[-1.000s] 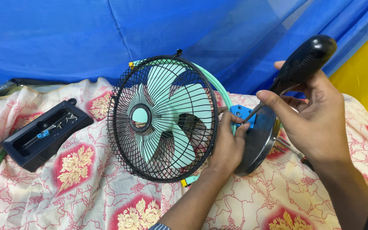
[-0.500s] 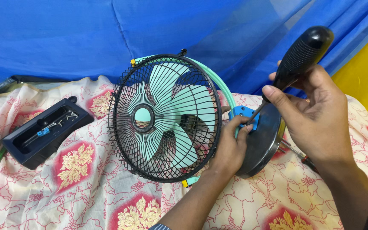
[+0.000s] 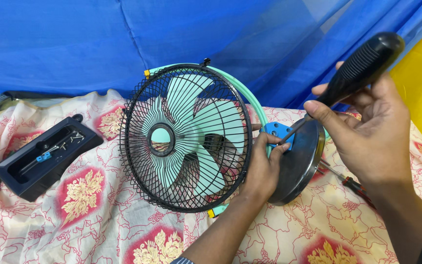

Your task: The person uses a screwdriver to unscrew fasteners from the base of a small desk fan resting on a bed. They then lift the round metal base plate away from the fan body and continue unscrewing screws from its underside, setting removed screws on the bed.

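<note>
raised a bit since earlier: black-handled screwdriver (image 3: pixel 357 68), clamped in right hand (image 3: pixel 367 132), tip at blue bracket (image 3: pixel 278 132) behind small fan (image 3: pixel 186 139). left hand (image 3: pixel 262 168) closed around fan's rear by round metal base (image 3: pixel 296 164). fan on floral cloth (image 3: pixel 89 215), black tray (image 3: pixel 45 156) well apart at left.
</note>
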